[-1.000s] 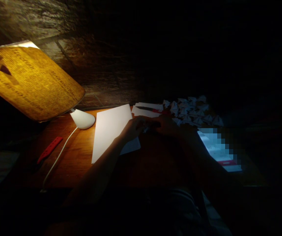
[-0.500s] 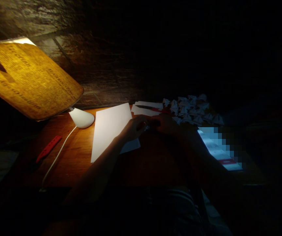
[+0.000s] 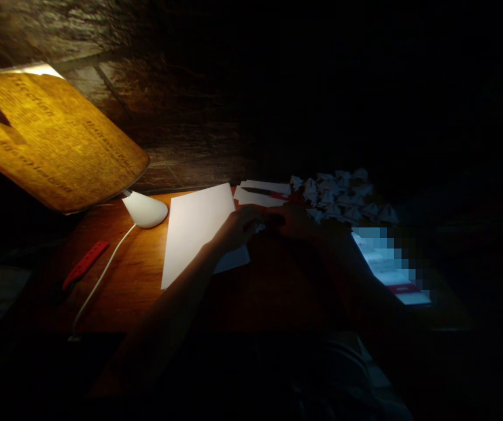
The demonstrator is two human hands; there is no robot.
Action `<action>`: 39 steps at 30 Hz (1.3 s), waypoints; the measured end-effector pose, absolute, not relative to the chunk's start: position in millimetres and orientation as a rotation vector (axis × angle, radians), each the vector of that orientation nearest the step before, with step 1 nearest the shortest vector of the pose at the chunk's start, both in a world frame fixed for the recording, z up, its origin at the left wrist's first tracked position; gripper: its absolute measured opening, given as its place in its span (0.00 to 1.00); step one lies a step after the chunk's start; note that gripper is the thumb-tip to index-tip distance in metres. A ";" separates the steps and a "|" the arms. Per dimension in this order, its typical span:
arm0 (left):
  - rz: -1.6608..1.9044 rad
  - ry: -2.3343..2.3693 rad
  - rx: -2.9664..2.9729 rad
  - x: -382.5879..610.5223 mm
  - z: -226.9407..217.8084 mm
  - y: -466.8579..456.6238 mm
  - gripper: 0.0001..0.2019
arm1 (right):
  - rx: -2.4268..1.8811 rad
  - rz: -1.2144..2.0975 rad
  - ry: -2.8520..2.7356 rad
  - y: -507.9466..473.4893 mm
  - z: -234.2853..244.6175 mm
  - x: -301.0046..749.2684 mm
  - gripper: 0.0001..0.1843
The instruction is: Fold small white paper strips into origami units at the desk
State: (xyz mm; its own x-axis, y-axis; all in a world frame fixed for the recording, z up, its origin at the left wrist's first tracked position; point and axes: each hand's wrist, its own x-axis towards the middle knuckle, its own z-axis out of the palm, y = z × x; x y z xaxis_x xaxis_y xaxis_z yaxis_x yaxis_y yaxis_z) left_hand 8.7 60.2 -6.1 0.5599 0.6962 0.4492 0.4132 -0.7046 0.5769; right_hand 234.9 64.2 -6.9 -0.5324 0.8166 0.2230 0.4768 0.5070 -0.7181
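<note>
In the head view, I have the left hand (image 3: pixel 236 228) with fingers pinched on a small pale piece (image 3: pixel 258 228) beside the white sheets (image 3: pixel 196 225); the right hand (image 3: pixel 293 221) is close by in shadow, its fingers' state more than I can tell. A light grip, nearer the lamp (image 3: pixel 145 210), would serve best, I judge.

I can't make out the tiny scrap (image 3: pixel 258 227); shadow hides much of the right hand (image 3: pixel 293 221). The left edge crops the lampshade (image 3: pixel 62 140); pixels mask part of the screen (image 3: pixel 381 266).
</note>
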 end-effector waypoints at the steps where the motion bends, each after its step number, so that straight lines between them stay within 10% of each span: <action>1: 0.938 0.898 2.394 9.0 -6.1 60.0 0.15 | -1.064 0.814 -2.197 63.9 -6.6 234.8 0.17; 39: 0.948 0.816 2.535 4.6 -17.0 64.4 0.03 | -1.150 0.730 -2.259 63.4 -4.6 233.0 0.13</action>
